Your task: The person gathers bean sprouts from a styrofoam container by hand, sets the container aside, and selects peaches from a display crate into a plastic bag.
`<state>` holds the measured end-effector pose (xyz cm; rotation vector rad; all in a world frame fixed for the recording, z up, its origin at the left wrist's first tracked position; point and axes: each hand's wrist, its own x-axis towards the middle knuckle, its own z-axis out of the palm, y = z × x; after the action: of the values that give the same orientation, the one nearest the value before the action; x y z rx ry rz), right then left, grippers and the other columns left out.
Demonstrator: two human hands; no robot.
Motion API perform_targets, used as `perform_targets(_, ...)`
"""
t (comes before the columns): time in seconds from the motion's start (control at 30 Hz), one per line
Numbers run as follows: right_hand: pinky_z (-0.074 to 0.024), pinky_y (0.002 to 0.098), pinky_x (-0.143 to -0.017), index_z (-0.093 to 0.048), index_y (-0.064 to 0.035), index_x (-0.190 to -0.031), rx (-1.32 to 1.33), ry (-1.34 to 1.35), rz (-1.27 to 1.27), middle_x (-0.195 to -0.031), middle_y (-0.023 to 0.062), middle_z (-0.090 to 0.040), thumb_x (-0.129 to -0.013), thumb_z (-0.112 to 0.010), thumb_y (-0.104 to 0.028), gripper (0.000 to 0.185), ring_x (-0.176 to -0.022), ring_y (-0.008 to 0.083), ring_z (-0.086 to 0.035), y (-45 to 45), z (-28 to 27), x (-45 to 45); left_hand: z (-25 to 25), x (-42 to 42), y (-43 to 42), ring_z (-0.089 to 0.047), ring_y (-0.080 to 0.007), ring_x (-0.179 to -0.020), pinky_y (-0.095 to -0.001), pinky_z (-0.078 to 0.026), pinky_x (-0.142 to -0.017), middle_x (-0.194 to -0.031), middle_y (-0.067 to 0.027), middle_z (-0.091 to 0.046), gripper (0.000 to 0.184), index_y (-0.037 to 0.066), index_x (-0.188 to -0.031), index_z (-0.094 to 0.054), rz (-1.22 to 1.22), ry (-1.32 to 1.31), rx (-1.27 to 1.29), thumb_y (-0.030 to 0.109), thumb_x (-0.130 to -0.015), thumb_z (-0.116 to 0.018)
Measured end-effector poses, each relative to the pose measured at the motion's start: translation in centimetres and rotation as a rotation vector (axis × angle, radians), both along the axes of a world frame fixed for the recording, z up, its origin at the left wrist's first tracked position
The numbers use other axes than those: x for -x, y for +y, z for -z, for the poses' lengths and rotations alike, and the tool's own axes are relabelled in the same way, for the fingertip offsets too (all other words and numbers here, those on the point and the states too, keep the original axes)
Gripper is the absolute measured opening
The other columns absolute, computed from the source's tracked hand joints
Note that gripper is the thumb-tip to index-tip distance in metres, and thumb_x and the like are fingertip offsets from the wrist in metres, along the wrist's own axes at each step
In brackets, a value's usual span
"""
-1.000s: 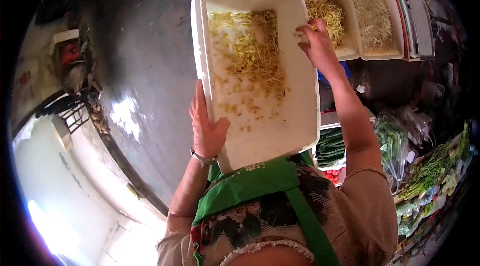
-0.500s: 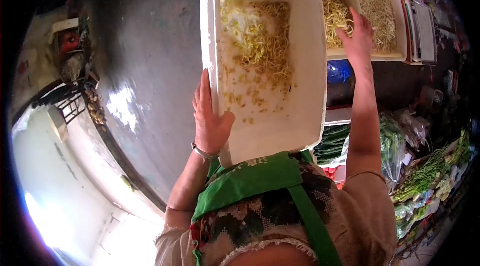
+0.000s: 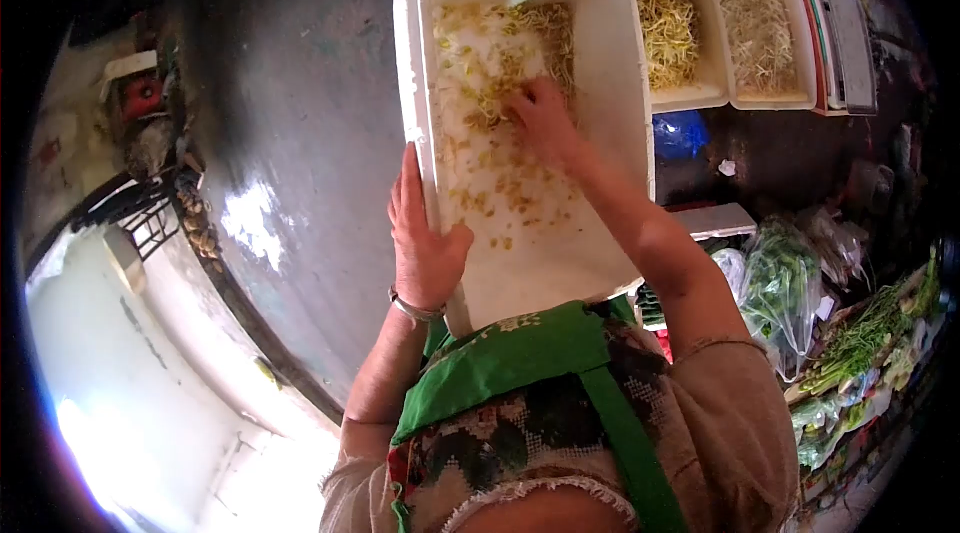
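A deep white plastic bin (image 3: 612,123) is tilted against the green apron (image 3: 510,343) at my front. Over its left rim my left hand (image 3: 428,263) is clamped, thumb inside and fingers along the outer wall. Inside lie bean sprouts (image 3: 552,33), thickest toward the far end, with loose husks (image 3: 515,198) scattered on the lower floor. My right hand (image 3: 545,118) reaches into the middle of the bin, fingers curled down on some sprouts. Its fingertips are partly hidden.
To the right stand two more white bins, one with yellowish sprouts (image 3: 660,23), the other with paler sprouts (image 3: 757,28). A blue plastic bag (image 3: 680,136) lies below them. Bagged greens (image 3: 780,273) and loose green vegetables (image 3: 875,333) are at the lower right.
My right hand has moved left from the neighbouring bin into the bin before me. The sprouts there are more spread and thinner at centre. My left hand keeps its hold.
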<state>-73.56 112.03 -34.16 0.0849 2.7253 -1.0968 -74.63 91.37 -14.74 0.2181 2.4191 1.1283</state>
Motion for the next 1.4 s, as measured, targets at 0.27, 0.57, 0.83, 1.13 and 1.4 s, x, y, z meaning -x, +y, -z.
perform_targets(0.27,-0.0407,0.0582,-0.095,-0.051,-0.0171,-0.132,-0.133,-0.078,0.152,-0.140,0.0180,-0.040,-0.074,-0.063,-0.002,0.061,-0.123,0.0450,-0.042,0.5,-3.7,-3.3,0.1,0.2,-0.1,-0.041,-0.0411,-0.126,-0.0474,-0.032,-0.110,-0.136,-0.0233,-0.044,0.093,0.002,-0.151,-0.021,-0.003,0.010,-0.008,-0.002,-0.065,-0.056)
perform_targets(0.57,-0.0430,0.0537,-0.098,-0.049,-0.0131,-0.130,-0.175,-0.221,0.036,-0.141,0.0216,-0.037,-0.073,-0.061,0.005,0.061,-0.123,0.0473,-0.043,0.2,-1.8,-4.0,0.7,0.2,-0.3,-0.040,-0.0408,-0.126,-0.0466,-0.032,-0.110,-0.137,-0.0231,-0.043,0.093,0.002,-0.151,-0.021,-0.032,-0.048,-0.039,-0.001,-0.065,-0.056)
perform_targets(0.83,-0.0464,0.0437,-0.095,-0.056,-0.0114,-0.123,0.135,-0.004,0.173,-0.131,0.0218,-0.042,-0.069,-0.067,0.005,0.058,-0.118,0.0419,-0.048,-0.8,-1.4,-1.4,0.5,0.3,0.0,-0.040,-0.0404,-0.126,-0.0461,-0.033,-0.110,-0.137,-0.0227,-0.044,0.093,0.001,-0.151,-0.021,-0.020,-0.047,-0.053,-0.002,-0.065,-0.056)
perform_targets(1.13,-0.0484,0.0387,-0.094,-0.062,-0.0044,-0.109,0.476,-0.044,0.346,-0.128,0.0200,-0.045,-0.069,-0.069,0.008,0.043,-0.114,0.0356,-0.052,0.2,1.9,-1.2,1.1,0.1,-0.1,-0.040,-0.0392,-0.127,-0.0452,-0.033,-0.110,-0.136,-0.0221,-0.044,0.093,0.001,-0.151,-0.020,-0.037,-0.062,-0.060,-0.002,-0.066,-0.056)
perform_targets(1.4,-0.0535,0.0314,-0.085,-0.063,-0.0075,-0.113,0.601,0.183,0.491,-0.112,0.0081,-0.061,-0.084,-0.066,0.004,0.032,-0.105,0.0196,-0.061,6.6,-10.2,-1.6,1.5,0.1,-0.4,-0.041,-0.0390,-0.127,-0.0454,-0.032,-0.110,-0.136,-0.0223,-0.044,0.093,0.002,-0.152,-0.021,-0.077,-0.066,-0.077,-0.003,-0.065,-0.056)
